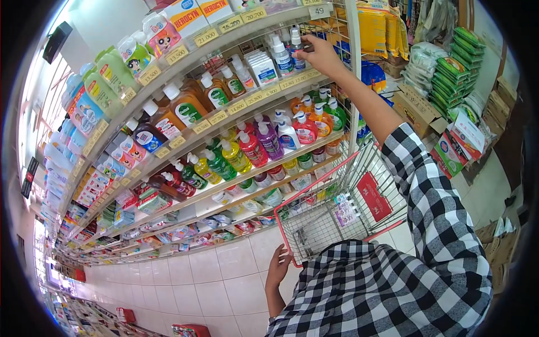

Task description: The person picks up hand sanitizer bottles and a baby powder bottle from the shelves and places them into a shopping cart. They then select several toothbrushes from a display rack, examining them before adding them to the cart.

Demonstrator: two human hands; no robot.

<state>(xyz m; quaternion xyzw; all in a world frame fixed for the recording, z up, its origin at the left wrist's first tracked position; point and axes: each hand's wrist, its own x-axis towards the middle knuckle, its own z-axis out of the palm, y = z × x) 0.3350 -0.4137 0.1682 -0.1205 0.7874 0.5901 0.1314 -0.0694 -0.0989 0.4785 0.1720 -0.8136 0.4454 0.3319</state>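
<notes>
My right hand (320,54) reaches to the end of an upper shelf, its thumb and fingers closed around a small clear spray bottle (296,49) with a blue label. The bottle is upright at shelf level; whether its base touches the shelf is hard to tell. Just left of it stands a white-capped hand sanitizer bottle (282,58), beside flat white packs (262,68). Low down, my left hand (278,266) has its fingers curled at the red rim of a wire shopping cart (306,233). Inside the cart lies a white and purple pack (347,210).
Below, a shelf carries colourful pump bottles (252,149). Brown antiseptic bottles (187,105) line the shelf left of my right hand. Yellow price tags (238,105) run along the shelf edges. Cardboard boxes (418,109) and stacked green packs (457,70) stand at the right, on a tiled floor (208,275).
</notes>
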